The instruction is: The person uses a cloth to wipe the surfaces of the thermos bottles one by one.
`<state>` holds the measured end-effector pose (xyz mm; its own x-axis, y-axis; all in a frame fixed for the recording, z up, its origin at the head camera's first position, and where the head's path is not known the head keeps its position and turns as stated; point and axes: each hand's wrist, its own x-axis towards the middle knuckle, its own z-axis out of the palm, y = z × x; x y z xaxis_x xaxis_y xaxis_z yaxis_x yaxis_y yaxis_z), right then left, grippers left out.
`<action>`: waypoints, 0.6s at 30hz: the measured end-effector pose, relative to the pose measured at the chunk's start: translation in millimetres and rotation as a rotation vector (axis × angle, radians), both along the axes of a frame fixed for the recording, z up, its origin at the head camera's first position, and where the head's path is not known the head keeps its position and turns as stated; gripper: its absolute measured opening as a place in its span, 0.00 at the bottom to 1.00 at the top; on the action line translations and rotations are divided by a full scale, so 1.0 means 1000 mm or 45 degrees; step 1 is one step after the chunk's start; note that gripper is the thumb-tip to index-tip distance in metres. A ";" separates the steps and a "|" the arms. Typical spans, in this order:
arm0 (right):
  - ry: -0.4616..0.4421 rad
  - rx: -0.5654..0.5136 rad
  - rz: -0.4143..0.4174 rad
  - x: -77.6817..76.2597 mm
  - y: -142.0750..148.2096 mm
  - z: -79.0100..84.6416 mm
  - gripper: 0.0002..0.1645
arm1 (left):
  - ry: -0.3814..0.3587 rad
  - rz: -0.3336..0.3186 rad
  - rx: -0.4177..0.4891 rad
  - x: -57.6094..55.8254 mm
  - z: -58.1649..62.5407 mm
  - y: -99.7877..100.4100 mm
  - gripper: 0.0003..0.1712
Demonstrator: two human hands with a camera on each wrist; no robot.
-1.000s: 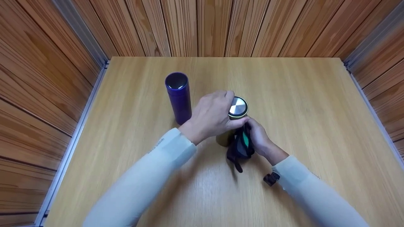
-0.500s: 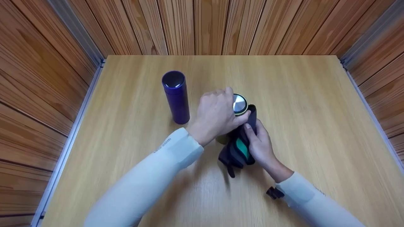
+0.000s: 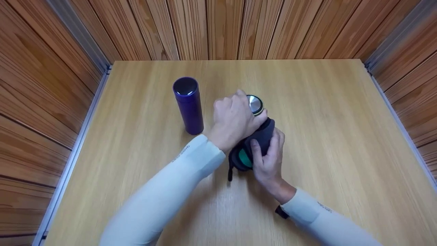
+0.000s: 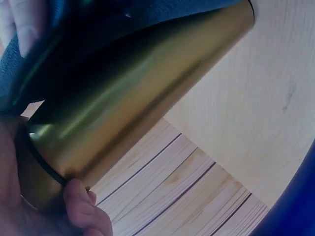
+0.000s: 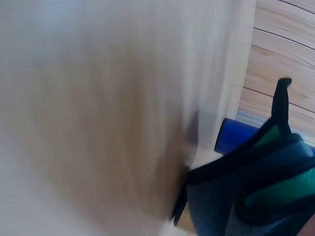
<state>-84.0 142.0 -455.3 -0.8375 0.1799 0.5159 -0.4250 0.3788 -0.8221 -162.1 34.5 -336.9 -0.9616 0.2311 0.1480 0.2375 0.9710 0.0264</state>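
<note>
A gold bottle (image 4: 128, 108) with a shiny silver disc on its lid (image 3: 255, 105) stands on the table. Around its top end my left hand (image 3: 232, 118) curls, thumb and fingers on the lid's side. My right hand (image 3: 269, 160) holds a folded dark cloth (image 3: 263, 135) with green patches and a hanging loop, thumb on its near face. The cloth lies against the bottle's side and covers much of it in the head view. In the left wrist view, the bare gold wall shows below the cloth.
An upright purple bottle (image 3: 190, 112) with a dark glossy top stands to the left of my left hand. Wooden plank walls (image 3: 222, 30) rise behind and on both sides of the light wood table (image 3: 324, 102). A small black object hangs at the right cuff.
The right hand has shifted left with the cloth, which now lies more fully over the bottle's side. The left hand stays on the lid throughout, and the lid tilts slightly away.
</note>
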 end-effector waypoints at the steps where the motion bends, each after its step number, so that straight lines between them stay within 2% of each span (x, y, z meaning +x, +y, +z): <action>1: 0.009 0.007 -0.019 -0.003 -0.003 0.000 0.34 | -0.021 0.008 0.008 -0.001 0.001 0.000 0.48; 4: 0.049 0.028 -0.070 -0.014 -0.008 -0.007 0.37 | -0.101 0.015 0.048 -0.005 0.006 -0.002 0.46; 8: 0.099 0.102 -0.141 -0.025 -0.016 -0.001 0.42 | -0.193 0.024 0.081 -0.009 0.013 -0.005 0.38; 13: 0.137 0.262 -0.187 -0.034 -0.017 0.003 0.49 | -0.235 0.068 0.050 -0.015 0.017 -0.008 0.38; 18: 0.108 0.378 -0.163 -0.036 -0.013 -0.001 0.51 | -0.254 0.108 0.044 -0.020 0.017 -0.008 0.37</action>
<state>-119.8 129.1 -456.1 -0.7697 0.1119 0.6286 -0.4209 0.6513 -0.6314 -181.9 26.3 -319.6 -0.9884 0.1461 -0.0408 0.1415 0.9850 0.0984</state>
